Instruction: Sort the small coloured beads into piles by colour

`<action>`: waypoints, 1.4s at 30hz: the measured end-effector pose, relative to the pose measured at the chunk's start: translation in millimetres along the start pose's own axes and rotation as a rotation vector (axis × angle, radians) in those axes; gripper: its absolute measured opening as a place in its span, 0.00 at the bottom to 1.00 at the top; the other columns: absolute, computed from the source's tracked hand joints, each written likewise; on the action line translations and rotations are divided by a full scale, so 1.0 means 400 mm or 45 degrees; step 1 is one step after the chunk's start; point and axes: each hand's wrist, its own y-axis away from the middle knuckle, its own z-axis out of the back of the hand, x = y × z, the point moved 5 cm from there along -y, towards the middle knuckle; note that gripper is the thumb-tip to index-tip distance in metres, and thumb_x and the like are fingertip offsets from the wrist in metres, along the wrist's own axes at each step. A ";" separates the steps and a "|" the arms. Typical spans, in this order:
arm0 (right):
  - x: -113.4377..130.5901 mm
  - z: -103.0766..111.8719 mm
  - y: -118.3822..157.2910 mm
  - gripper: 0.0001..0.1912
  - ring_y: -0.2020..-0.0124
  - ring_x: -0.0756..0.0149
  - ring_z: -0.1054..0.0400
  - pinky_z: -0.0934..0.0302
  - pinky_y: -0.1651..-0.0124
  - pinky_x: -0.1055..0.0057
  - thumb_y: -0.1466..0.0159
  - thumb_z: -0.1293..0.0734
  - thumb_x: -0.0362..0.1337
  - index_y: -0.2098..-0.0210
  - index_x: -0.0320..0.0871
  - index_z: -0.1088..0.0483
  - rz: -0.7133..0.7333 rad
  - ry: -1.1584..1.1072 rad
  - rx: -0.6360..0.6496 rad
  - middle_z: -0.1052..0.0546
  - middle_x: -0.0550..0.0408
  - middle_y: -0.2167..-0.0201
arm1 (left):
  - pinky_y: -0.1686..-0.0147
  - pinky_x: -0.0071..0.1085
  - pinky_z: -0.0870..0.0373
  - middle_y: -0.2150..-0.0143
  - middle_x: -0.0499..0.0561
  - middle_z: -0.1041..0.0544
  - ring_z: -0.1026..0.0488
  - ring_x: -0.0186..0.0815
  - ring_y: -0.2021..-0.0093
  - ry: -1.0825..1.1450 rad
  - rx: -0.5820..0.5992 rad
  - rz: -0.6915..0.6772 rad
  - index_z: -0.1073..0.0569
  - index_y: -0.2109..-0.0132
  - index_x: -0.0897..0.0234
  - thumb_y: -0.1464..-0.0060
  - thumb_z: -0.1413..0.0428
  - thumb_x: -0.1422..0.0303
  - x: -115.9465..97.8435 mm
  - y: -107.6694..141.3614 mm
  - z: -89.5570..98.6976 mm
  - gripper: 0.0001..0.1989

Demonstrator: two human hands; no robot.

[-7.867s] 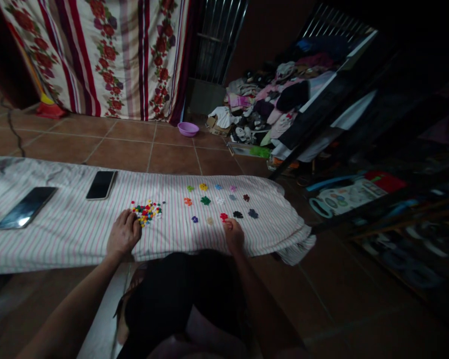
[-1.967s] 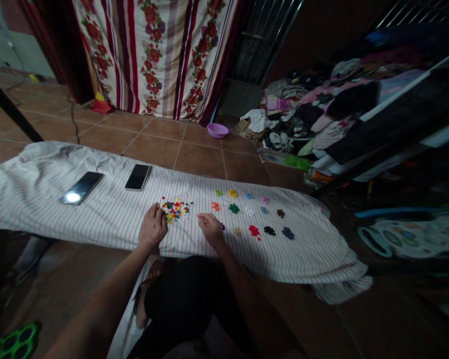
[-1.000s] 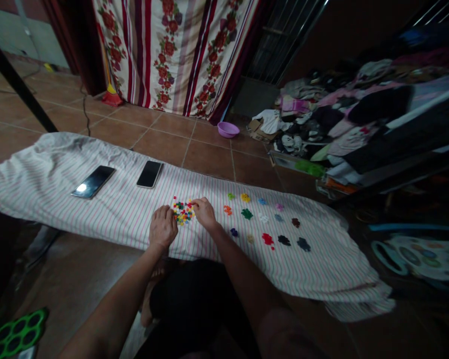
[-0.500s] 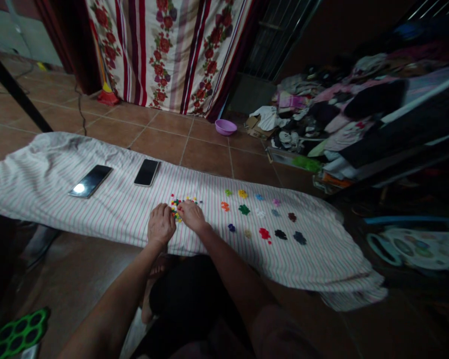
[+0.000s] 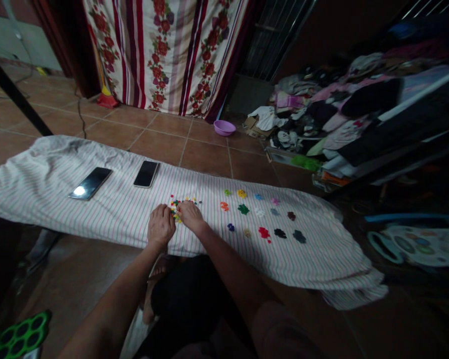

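A mixed heap of tiny coloured pieces (image 5: 175,203), red, green, yellow and white, lies on the striped cloth (image 5: 209,239). At its left edge rests my left hand (image 5: 160,224), fingers together and bent down to the pieces. My right hand (image 5: 190,215) reaches over the heap from the right, with thumb and fingers drawn into a pinch. What either hand holds is too small and hidden to make out. To the right lie small single-colour piles, among them a green pile (image 5: 243,209), a red pile (image 5: 264,233), a yellow pile (image 5: 241,193) and an orange pile (image 5: 224,206).
Two phones, a tilted phone (image 5: 92,183) and a dark-screened phone (image 5: 145,174), lie left on the cloth. Beyond are a purple basin (image 5: 224,128), a floral curtain (image 5: 172,55) and heaped clothes (image 5: 322,107). A green holed object (image 5: 20,336) sits low at left.
Both hands stay at the mixed heap, with only a slight shift of the right fingers. The whole view has moved very slightly; the piles look the same.
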 end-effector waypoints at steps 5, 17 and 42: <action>0.007 0.006 -0.013 0.13 0.53 0.62 0.31 0.40 0.52 0.69 0.32 0.42 0.32 0.55 0.41 0.27 0.006 0.012 0.016 0.25 0.45 0.56 | 0.46 0.43 0.36 0.52 0.62 0.27 0.32 0.45 0.48 -0.006 0.007 0.009 0.29 0.56 0.67 0.39 0.56 0.70 0.001 0.000 -0.001 0.12; -0.038 -0.006 -0.015 0.07 0.62 0.67 0.31 0.39 0.57 0.73 0.40 0.36 0.29 0.62 0.44 0.30 -0.076 -0.543 -0.288 0.24 0.56 0.65 | 0.47 0.43 0.35 0.53 0.61 0.28 0.32 0.45 0.49 -0.015 -0.014 -0.023 0.31 0.57 0.65 0.40 0.56 0.70 -0.002 0.000 0.002 0.11; -0.357 -0.023 0.326 0.11 0.65 0.69 0.28 0.35 0.58 0.73 0.39 0.40 0.34 0.58 0.44 0.29 -0.459 -0.851 -0.775 0.23 0.56 0.65 | 0.57 0.43 0.34 0.57 0.61 0.28 0.30 0.47 0.56 -0.044 -0.024 -0.142 0.32 0.59 0.64 0.43 0.55 0.69 -0.011 -0.002 0.021 0.09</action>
